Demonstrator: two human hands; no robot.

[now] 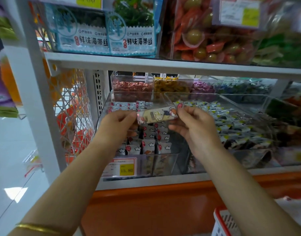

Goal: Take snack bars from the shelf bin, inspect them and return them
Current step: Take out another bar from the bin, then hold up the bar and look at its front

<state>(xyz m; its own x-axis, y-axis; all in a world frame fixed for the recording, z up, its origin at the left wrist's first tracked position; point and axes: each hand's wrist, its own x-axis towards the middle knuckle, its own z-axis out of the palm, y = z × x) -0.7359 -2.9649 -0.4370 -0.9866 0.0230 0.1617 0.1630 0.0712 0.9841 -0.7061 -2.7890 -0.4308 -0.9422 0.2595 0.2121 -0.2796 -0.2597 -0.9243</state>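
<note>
Above a clear shelf bin (165,160) of cloud-printed packets, a left hand (118,124) and a right hand (194,123) pinch opposite ends of a snack bar (157,115), held level between them. The bin's yellow price tag (127,170) reads "15. 80". The seaweed packs (139,41) on the shelf above are marked "鲜味海带丝".

glossy printed wrapper on snack bar (157,115), clear smooth plastic bin (165,160), white painted metal shelf (163,64)
</note>
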